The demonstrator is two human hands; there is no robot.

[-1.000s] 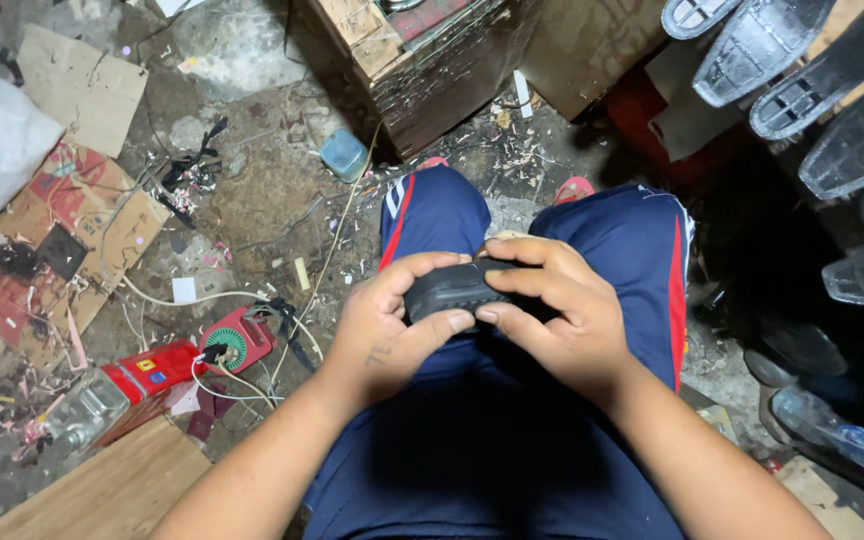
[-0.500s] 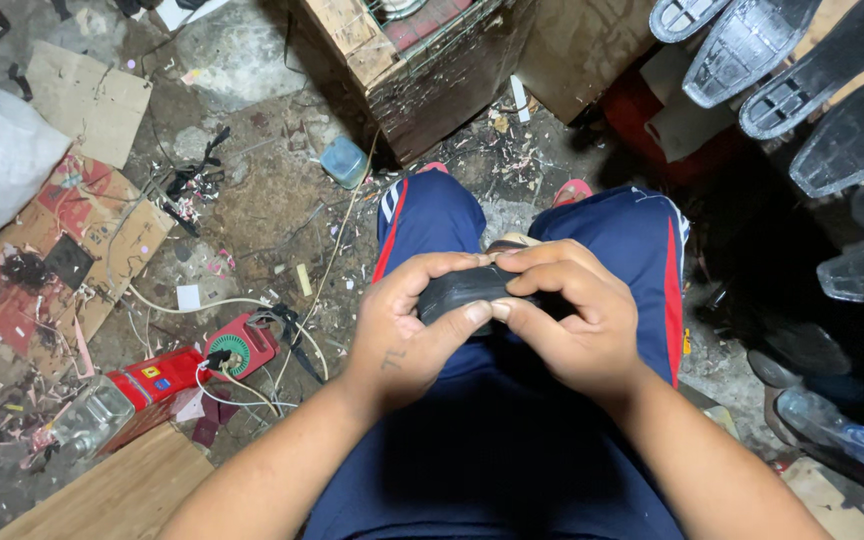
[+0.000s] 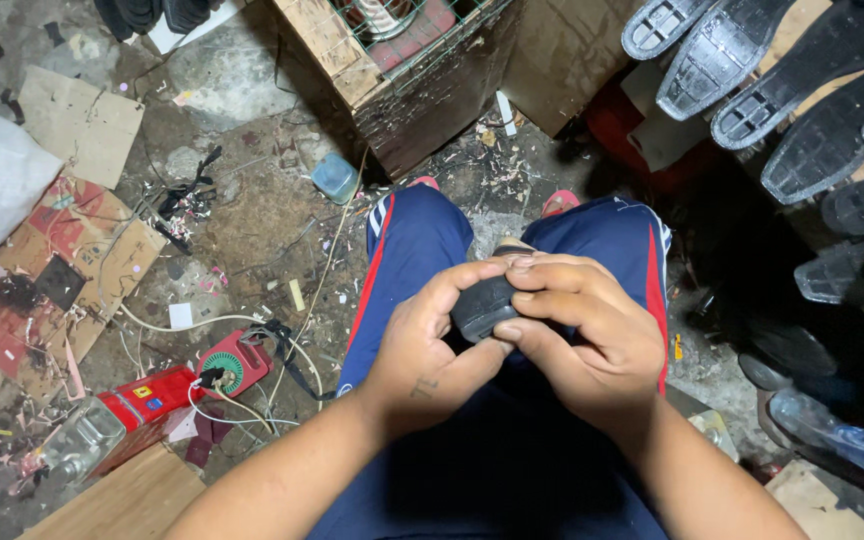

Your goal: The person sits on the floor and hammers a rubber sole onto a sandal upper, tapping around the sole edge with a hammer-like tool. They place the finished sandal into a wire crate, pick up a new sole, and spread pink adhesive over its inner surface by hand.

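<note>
Since the earlier frame, both hands have kept their hold while the view has drifted slightly; the left thumb now presses nearer the piece's front edge. The small black rounded rubber piece [image 3: 482, 305] sits between both sets of fingers, its long axis running roughly left to right, above the blue track trousers with red stripes [image 3: 407, 250]. The left hand [image 3: 427, 345] cups it from below, fingers clamped on it. The right hand [image 3: 582, 330] wraps over its right end, fingers closed around it, equally near.
</note>
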